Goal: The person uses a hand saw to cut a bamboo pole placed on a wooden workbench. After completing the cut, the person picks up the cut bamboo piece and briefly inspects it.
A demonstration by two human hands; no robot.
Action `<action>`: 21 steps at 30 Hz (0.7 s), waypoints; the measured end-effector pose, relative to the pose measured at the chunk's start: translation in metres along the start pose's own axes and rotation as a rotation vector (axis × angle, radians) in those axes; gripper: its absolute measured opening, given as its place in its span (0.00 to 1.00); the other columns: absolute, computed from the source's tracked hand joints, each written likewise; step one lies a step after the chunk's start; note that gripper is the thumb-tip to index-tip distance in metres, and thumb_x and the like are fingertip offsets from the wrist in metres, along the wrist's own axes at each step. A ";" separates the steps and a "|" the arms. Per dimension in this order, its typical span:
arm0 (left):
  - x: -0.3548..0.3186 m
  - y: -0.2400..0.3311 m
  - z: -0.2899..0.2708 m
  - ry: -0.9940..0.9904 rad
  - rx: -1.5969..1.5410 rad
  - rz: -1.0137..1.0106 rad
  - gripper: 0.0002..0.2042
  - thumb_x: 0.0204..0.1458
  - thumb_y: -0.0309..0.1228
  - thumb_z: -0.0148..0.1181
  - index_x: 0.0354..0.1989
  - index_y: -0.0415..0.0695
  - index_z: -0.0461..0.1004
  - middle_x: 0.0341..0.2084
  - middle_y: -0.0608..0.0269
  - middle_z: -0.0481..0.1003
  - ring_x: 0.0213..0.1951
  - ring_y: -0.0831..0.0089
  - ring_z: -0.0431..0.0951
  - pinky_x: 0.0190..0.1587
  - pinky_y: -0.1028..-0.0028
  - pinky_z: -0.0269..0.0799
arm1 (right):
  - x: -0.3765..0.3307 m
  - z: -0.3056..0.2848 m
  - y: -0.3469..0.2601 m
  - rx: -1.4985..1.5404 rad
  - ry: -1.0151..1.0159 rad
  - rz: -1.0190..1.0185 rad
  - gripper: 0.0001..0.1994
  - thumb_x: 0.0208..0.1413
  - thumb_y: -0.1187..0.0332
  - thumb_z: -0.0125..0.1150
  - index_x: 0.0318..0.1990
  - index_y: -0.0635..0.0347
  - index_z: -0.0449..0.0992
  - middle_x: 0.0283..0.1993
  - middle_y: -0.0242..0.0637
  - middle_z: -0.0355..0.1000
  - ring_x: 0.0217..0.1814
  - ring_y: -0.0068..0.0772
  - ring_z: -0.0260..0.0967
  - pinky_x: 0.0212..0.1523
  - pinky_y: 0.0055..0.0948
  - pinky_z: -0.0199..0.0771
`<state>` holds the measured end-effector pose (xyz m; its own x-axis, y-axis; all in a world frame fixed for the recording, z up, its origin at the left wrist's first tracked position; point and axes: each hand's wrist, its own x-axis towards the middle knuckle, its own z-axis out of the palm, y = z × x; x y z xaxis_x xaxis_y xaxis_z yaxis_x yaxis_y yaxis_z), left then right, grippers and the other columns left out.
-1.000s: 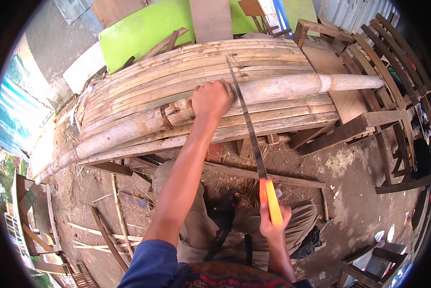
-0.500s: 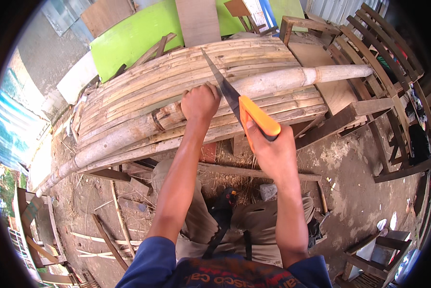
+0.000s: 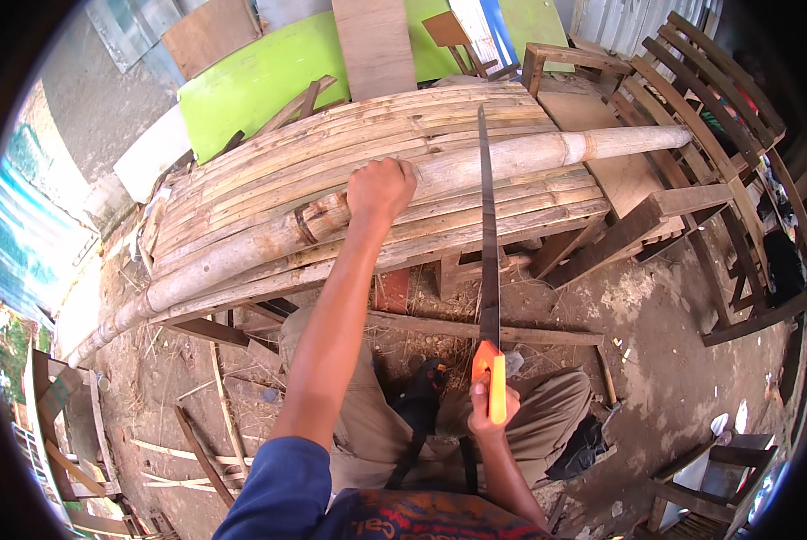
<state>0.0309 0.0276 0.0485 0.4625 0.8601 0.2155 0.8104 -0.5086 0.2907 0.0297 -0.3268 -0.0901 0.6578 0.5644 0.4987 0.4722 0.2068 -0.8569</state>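
A thick, pale bamboo pole (image 3: 502,155) lies slantwise across a bench top of bamboo slats (image 3: 331,135), its left end reaching far past the bench. My left hand (image 3: 382,187) is closed over the pole near its middle, just right of a dark-ringed joint. In my right hand (image 3: 495,407) is the orange handle of a handsaw (image 3: 489,270), held low in front of my lap. The long dark blade points away from me, and its far part passes over the pole to the right of my left hand. Whether the teeth touch the bamboo I cannot tell.
Dark wooden frames (image 3: 664,211) and a slatted wooden piece (image 3: 718,90) stand at the right. Green boards (image 3: 269,81) lean behind the bench. Thin strips and sticks (image 3: 215,441) litter the dirt floor at left. A small wooden stool (image 3: 714,486) is at lower right.
My right hand has drawn the saw back toward my lap, and the blade has swung from slanting left to nearly straight ahead. My left hand keeps its hold on the pole.
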 end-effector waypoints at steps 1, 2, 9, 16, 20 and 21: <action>0.000 -0.003 0.000 -0.015 0.012 0.030 0.29 0.62 0.48 0.41 0.34 0.33 0.81 0.30 0.39 0.81 0.37 0.47 0.83 0.48 0.55 0.77 | -0.005 -0.010 -0.001 -0.011 0.014 -0.010 0.04 0.51 0.78 0.61 0.26 0.67 0.75 0.23 0.43 0.73 0.22 0.44 0.73 0.26 0.34 0.72; -0.004 0.002 -0.003 -0.038 0.047 0.087 0.29 0.61 0.51 0.44 0.38 0.34 0.80 0.31 0.40 0.81 0.38 0.49 0.83 0.47 0.55 0.78 | -0.008 -0.022 0.000 -0.037 0.008 -0.006 0.04 0.51 0.78 0.61 0.26 0.67 0.75 0.23 0.44 0.73 0.22 0.44 0.73 0.26 0.34 0.72; -0.013 0.002 -0.019 -0.161 0.214 0.249 0.38 0.45 0.58 0.68 0.53 0.36 0.72 0.38 0.42 0.81 0.41 0.52 0.83 0.49 0.58 0.78 | -0.001 -0.043 -0.013 -0.068 0.084 0.047 0.05 0.54 0.77 0.64 0.27 0.65 0.76 0.18 0.39 0.67 0.16 0.40 0.67 0.20 0.32 0.64; 0.003 -0.009 -0.031 -0.304 0.116 0.337 0.35 0.38 0.51 0.74 0.49 0.34 0.75 0.41 0.39 0.80 0.45 0.49 0.81 0.50 0.58 0.76 | -0.021 -0.064 -0.027 -0.115 0.074 -0.007 0.04 0.52 0.78 0.65 0.28 0.67 0.75 0.21 0.41 0.70 0.18 0.42 0.69 0.22 0.32 0.66; 0.001 -0.014 -0.031 -0.378 0.016 0.377 0.35 0.37 0.51 0.74 0.48 0.33 0.77 0.41 0.40 0.80 0.44 0.50 0.81 0.49 0.59 0.75 | -0.033 -0.066 -0.029 -0.110 0.091 0.046 0.04 0.51 0.78 0.66 0.30 0.67 0.76 0.21 0.41 0.70 0.19 0.42 0.70 0.22 0.32 0.67; 0.002 -0.015 -0.031 -0.396 -0.006 0.387 0.36 0.37 0.51 0.74 0.49 0.33 0.77 0.41 0.40 0.80 0.44 0.50 0.81 0.49 0.59 0.75 | -0.034 -0.065 -0.029 -0.102 0.095 0.063 0.04 0.51 0.78 0.66 0.30 0.67 0.76 0.21 0.41 0.70 0.19 0.42 0.70 0.22 0.32 0.67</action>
<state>0.0081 0.0354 0.0737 0.8270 0.5591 -0.0594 0.5530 -0.7899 0.2651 0.0319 -0.4035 -0.0738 0.7382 0.4943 0.4590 0.4826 0.0883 -0.8714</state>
